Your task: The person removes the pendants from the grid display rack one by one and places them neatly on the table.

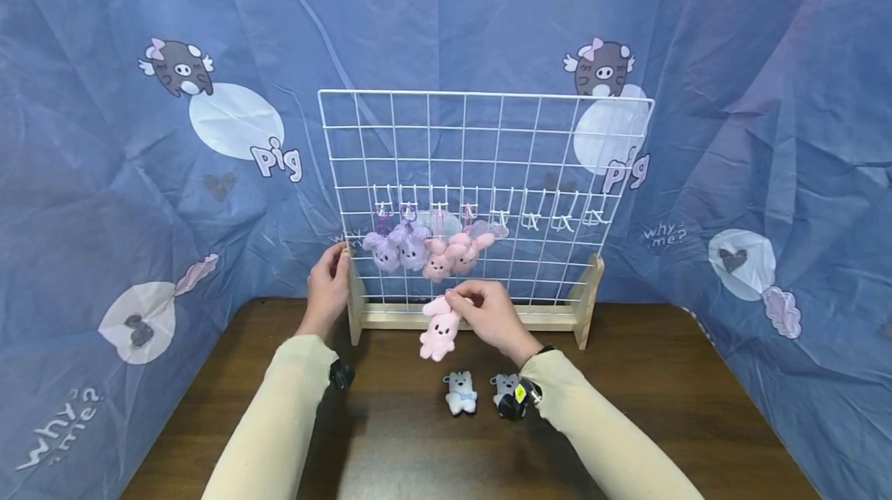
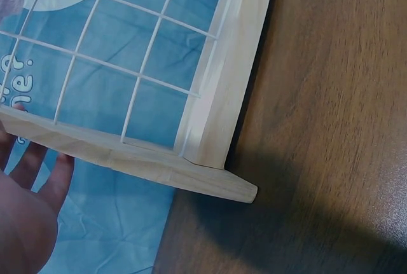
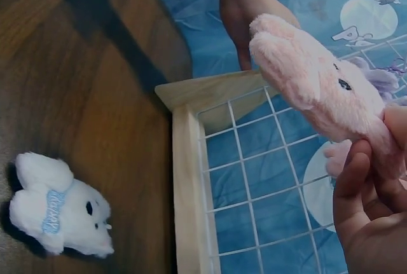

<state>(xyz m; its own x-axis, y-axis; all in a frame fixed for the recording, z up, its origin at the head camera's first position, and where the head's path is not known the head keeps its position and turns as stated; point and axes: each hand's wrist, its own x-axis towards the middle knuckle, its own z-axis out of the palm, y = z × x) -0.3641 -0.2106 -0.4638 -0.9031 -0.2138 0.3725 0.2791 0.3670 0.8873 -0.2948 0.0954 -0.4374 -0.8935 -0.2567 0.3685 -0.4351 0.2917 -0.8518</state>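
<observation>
My right hand pinches a pink plush bunny keychain by the top of its head, in front of the rack's lower edge. The bunny also shows in the right wrist view, its legs pointing away from the fingers. At the left end of a white wire grid rack, my left hand holds the wooden side post; in the left wrist view its fingers reach behind the wood and the thumb is hidden. Two purple plush keychains and two pink plush keychains hang from hooks on the grid.
Bare white hooks continue along the grid to the right. Two white plush keychains lie on the brown table, one partly covered by the right wrist camera. Blue printed cloth surrounds the table.
</observation>
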